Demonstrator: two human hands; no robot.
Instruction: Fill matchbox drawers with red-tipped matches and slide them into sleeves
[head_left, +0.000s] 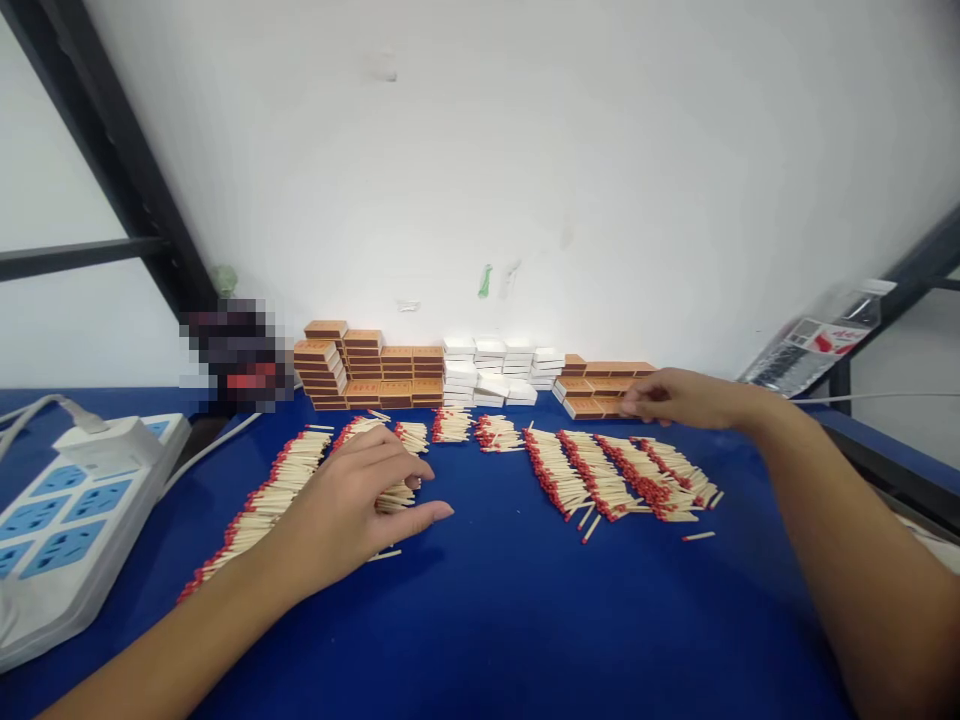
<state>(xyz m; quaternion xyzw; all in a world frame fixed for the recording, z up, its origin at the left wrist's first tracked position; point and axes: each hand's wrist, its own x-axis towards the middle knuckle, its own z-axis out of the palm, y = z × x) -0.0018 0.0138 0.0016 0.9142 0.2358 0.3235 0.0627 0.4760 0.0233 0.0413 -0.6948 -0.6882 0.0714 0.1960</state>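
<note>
Head view: matches [551, 475] lie on the blue tabletop [480, 620] in slanted rows, several at right, a long one at left, smaller clumps between, red heads mostly facing left, probably lined up so a bunch can be pinched without turning sticks; a loose match [699, 537] sits apart just below the right rows. Left hand [367, 490] is over the left-side clumps, thumb and fingers apart, palm down; can't tell if it touches sticks, and it hides part of that group. Right hand [675, 397] is at the right-hand stack of orange matchboxes [592, 385], fingertips bent close together at its end; can't tell whether a box is gripped, since the fingers cover that corner. Behind the matches, the left stack of orange matchboxes [397, 393] and the white boxes [460, 378] between the two stacks stand in tiers near the wall [480, 150], presumably pushed back to leave the front for sticks and forearms. Farther out: white power strip [142, 490] with an adapter [116, 445] plugged in at left, near the left forearm, likely the main obstruction that side; a cable [214, 440] runs from behind it toward the boxes; pixelated dark item [238, 350] beside the left stack, identity unclear; clear bottle [821, 340] leaning at far right beyond the right hand, seemingly out of the way; black frame post [112, 130] bounding the left side
</note>
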